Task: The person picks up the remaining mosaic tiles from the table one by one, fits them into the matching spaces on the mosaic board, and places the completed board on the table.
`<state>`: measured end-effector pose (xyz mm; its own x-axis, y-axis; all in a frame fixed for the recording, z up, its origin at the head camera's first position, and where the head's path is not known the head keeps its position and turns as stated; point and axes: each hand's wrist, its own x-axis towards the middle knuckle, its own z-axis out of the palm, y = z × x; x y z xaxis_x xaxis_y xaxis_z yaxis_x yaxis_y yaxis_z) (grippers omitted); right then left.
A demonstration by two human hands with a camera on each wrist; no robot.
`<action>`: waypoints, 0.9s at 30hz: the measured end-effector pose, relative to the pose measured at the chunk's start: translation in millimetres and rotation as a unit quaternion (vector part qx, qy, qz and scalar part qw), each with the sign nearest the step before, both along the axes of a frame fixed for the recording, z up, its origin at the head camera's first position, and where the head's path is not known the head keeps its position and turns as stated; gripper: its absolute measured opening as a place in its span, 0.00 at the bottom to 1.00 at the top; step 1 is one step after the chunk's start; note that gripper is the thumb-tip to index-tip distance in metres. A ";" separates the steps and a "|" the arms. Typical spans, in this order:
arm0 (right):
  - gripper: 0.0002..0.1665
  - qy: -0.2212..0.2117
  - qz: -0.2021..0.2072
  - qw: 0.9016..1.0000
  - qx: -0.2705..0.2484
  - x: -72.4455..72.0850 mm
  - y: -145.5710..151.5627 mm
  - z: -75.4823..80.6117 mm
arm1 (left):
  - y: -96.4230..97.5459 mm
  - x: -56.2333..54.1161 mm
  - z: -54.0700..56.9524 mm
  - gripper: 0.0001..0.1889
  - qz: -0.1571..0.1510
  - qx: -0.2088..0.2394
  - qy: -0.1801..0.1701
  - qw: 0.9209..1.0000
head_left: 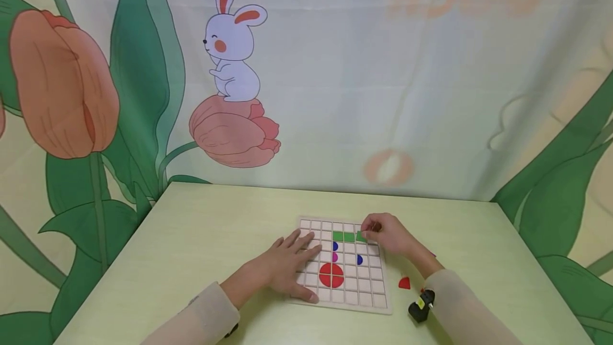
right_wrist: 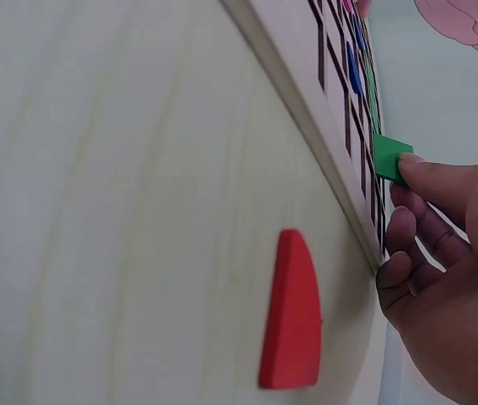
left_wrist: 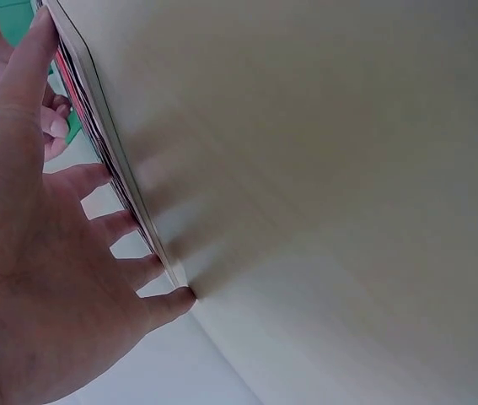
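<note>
A square wooden grid board (head_left: 351,299) lies on the table, its cells divided by raised lines. Two green squares (head_left: 344,237), a red circle made of quarter pieces (head_left: 331,276), blue half-round pieces (head_left: 359,260) and a magenta one (head_left: 334,257) sit in it. My right hand (head_left: 390,234) pinches a green square tile (right_wrist: 390,158) between thumb and fingers, over the board's upper right part. With fingers spread, my left hand (head_left: 287,265) rests on the board's left side, thumb at the near edge.
A red quarter-round piece (right_wrist: 293,312) lies on the table right of the board, near the right forearm. A black wrist device (head_left: 421,306) is on the right sleeve. Behind the table (head_left: 230,212) hangs a curtain printed with a rabbit and tulips.
</note>
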<state>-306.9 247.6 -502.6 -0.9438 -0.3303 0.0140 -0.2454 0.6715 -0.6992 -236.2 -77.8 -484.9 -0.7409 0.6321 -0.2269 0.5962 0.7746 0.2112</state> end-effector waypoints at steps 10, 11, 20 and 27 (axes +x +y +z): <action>0.05 -0.008 -0.001 1.000 -0.001 -7.9 2.1 -3.6 | 1.8 -3.5 -4.2 0.62 0.002 -0.006 0.001 1.000; 0.05 -0.009 0.001 1.000 -0.003 -8.0 2.6 -3.8 | 2.0 -4.1 -5.2 0.62 0.002 -0.006 0.001 1.000; 0.05 -0.024 0.013 1.000 -0.012 -9.0 4.2 -8.0 | 3.3 -5.2 -6.8 0.62 0.005 -0.012 0.002 1.000; 0.04 -0.011 0.015 1.000 -0.013 -7.8 3.2 -8.4 | 3.0 -4.8 -5.6 0.63 0.005 -0.007 0.003 1.000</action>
